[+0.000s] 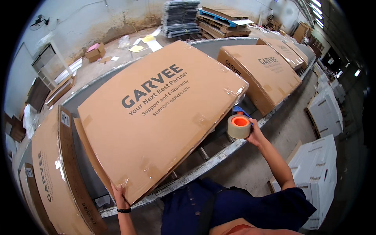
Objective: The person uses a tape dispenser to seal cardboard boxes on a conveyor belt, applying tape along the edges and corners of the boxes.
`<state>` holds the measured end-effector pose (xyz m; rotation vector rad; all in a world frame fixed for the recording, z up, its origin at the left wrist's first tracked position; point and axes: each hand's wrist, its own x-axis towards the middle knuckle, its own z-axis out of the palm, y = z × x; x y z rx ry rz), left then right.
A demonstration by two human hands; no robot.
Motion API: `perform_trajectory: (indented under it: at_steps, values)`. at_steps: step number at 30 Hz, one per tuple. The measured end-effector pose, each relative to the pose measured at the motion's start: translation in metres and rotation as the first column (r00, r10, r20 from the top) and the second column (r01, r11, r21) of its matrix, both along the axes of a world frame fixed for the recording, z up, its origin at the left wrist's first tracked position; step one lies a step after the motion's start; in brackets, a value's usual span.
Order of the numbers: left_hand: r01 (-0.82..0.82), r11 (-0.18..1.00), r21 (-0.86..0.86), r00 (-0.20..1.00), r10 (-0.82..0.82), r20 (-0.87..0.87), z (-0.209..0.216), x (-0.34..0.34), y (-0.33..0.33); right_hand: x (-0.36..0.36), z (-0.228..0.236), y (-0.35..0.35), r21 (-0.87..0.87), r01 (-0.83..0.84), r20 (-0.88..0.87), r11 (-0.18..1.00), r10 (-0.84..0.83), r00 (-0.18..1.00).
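Observation:
A large flat brown cardboard box (pixel 164 129) with dark printing lies slanted across the roller conveyor in front of me. My left hand (pixel 120 197) grips its near left corner, where a flap stands slightly out along the left side. At the box's right corner my right hand (pixel 255 133) holds a tape dispenser (pixel 240 111) with a blue part and a wide roll of tape (pixel 236 134) on an orange core. Clear tape shines on the box's right corner beside the dispenser. The fingers of my right hand are partly hidden behind the roll.
More cardboard boxes stand on the conveyor, one to the right (pixel 260 74) and one to the left (pixel 49 172). The conveyor's metal rail (pixel 211 161) runs just before my body. White stacked cartons (pixel 313 172) sit at the right; wooden pallets (pixel 219 23) lie at the back.

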<state>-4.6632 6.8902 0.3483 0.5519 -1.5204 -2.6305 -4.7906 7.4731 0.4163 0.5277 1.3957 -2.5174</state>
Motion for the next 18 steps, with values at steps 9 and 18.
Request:
perform_trajectory:
  at_steps: [9,18]
  values:
    - [0.049,0.987,-0.156,0.995,-0.036,0.089,-0.015,-0.006,0.003,-0.005,-0.01,-0.032,0.283,0.074,0.03,0.956,-0.086,0.996]
    - [-0.027,0.974,-0.227,0.998,0.041,0.055,-0.029,-0.004,-0.008,0.078,0.08,0.073,0.379,0.103,0.072,0.92,-0.14,0.987]
